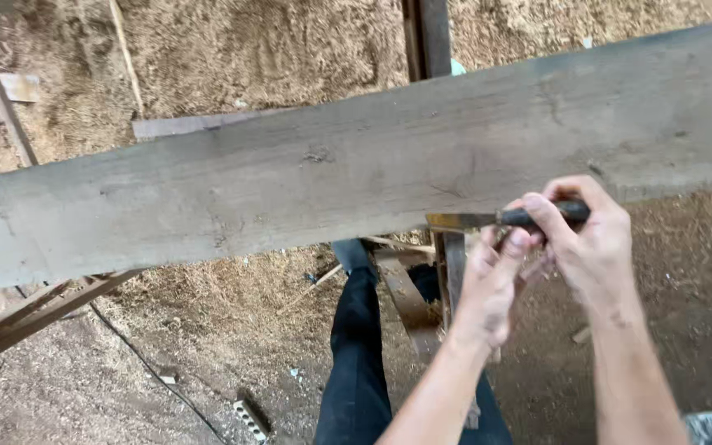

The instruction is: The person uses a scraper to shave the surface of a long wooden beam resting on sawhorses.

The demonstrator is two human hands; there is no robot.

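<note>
Your right hand (591,239) and left hand (492,284) both clasp the chisel (500,218) tight against the weathered plank's (315,189) edge.

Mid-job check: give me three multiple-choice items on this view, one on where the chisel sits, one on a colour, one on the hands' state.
1. Where is the chisel blade?
A. at the plank's near edge
B. on the floor
C. on top of the far beam

2. What colour is the chisel handle?
A. yellow
B. black
C. red

3. How is the chisel held?
A. by one hand only
B. by both hands
C. lying untouched

Answers:
1. A, the blade lies along the lower edge of the plank.
2. B, it shows dark between the fingers.
3. B, the right hand grips the handle, and the left hand closes beside it.
</note>
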